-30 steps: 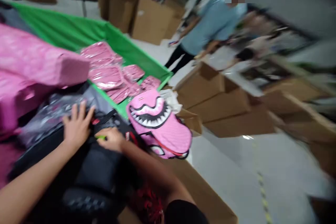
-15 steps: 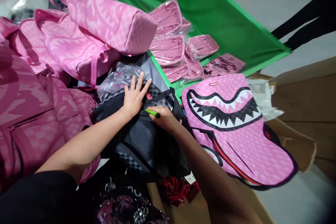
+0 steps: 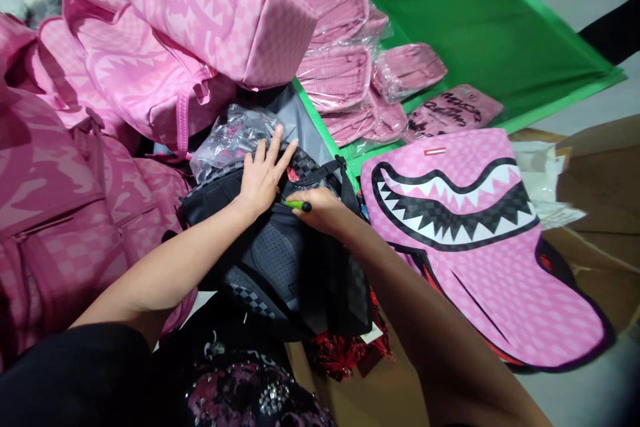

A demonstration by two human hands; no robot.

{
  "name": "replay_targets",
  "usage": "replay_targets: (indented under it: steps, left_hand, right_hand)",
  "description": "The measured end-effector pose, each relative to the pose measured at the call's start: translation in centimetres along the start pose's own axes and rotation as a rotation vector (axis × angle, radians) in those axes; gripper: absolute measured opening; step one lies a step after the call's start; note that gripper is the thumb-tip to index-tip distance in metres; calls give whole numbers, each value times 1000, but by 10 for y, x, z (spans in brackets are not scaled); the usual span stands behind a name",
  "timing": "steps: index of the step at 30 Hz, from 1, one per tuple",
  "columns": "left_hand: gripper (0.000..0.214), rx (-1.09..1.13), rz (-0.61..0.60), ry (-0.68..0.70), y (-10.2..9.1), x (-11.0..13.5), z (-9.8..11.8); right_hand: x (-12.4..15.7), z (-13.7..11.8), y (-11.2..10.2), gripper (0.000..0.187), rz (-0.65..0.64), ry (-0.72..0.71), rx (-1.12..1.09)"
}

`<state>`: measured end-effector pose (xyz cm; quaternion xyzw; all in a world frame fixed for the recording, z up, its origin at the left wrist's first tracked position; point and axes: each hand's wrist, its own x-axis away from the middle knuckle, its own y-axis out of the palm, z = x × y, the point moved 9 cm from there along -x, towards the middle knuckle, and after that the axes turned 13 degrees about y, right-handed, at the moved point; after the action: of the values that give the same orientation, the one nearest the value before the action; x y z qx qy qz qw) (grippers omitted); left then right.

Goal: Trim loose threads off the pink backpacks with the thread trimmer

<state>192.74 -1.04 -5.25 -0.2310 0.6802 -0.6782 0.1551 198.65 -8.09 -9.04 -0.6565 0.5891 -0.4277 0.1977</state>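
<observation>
A black backpack (image 3: 280,260) with checkered trim lies back-side up in front of me. My left hand (image 3: 263,173) rests flat on its top edge, fingers spread. My right hand (image 3: 320,210) is closed around a green marker (image 3: 299,204) with a black tip, held against the backpack just beside my left hand. A crumpled clear plastic bag (image 3: 233,140) lies just beyond my left fingers.
Pink shark-pattern backpacks (image 3: 150,73) are piled at the left. A pink shark-mouth bag (image 3: 470,227) lies at the right. Several pink pouches in plastic wrap (image 3: 345,73) sit on a green sheet (image 3: 475,20). Cardboard boxes (image 3: 600,173) stand at the right edge.
The view swung down from the room onto the table. Both hands stayed on the black backpack; the right hand with the marker shifted slightly.
</observation>
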Motion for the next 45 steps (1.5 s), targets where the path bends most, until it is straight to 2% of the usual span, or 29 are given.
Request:
replay_targets:
  steps: [4, 8, 12, 16, 21, 25, 28, 31, 34, 41, 45]
  left_hand:
    - [102, -1, -4, 1, 2, 0, 0]
    - [101, 0, 10, 11, 6, -1, 1]
    - [107, 8, -11, 94, 11, -6, 5]
    - [108, 6, -33, 141, 14, -8, 7]
    - [103, 23, 5, 63, 14, -2, 0]
    - [104, 19, 9, 4, 16, 1, -5]
    - [105, -7, -10, 3, 17, -1, -4]
    - [106, -23, -15, -3, 17, -1, -4]
    - [105, -24, -19, -8, 18, -1, -4]
    - [102, -13, -13, -8, 20, -2, -4]
    - [102, 26, 4, -5, 18, -2, -3]
  right_hand:
    - [6, 0, -1, 32, 33, 6, 2]
    - [15, 4, 1, 29, 80, 50, -52]
    - [22, 14, 7, 29, 166, 155, -122]
    - [25, 18, 11, 28, 223, 200, -183]
    - [21, 22, 14, 27, 214, 237, -211]
    - [18, 16, 15, 28, 236, 208, -231]
    - [17, 10, 14, 32, 204, 207, -156]
    - [13, 7, 9, 28, 128, 213, -56]
    - [8, 7, 2, 26, 97, 182, -84]
    - [3, 5, 4, 32, 56, 58, -144]
    - [-1, 7, 5, 34, -10, 64, -97]
